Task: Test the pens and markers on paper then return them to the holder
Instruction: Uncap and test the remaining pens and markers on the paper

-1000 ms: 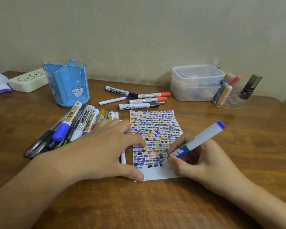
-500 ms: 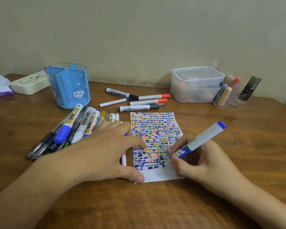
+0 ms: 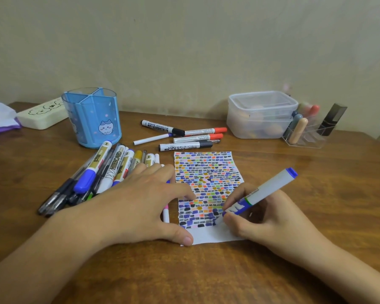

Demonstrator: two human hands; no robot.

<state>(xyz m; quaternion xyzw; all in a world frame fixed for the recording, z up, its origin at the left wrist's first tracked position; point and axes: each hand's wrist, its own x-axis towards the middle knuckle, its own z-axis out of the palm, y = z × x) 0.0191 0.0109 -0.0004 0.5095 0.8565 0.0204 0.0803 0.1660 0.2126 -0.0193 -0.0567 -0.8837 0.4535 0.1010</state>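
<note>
This looks like a corner of someone's home, a desk used for hobby drawing rather than office work. The wooden worktop (image 3: pixel 294 216) is pushed against a plain, cream-painted wall (image 3: pixel 184 51) that carries a few scuffs. A blue plastic pen holder (image 3: pixel 92 119) with a cartoon cat printed on it stands near a cream pencil case (image 3: pixel 42 115) with doodled animals. To the right sit a lidded clear food tub (image 3: pixel 259 115) and a small clear organiser (image 3: pixel 305 134) holding what appear to be cosmetics. Loose markers (image 3: pixel 110 170) lie scattered about, beside a paper (image 3: pixel 206 185) covered in coloured dabs.
</note>
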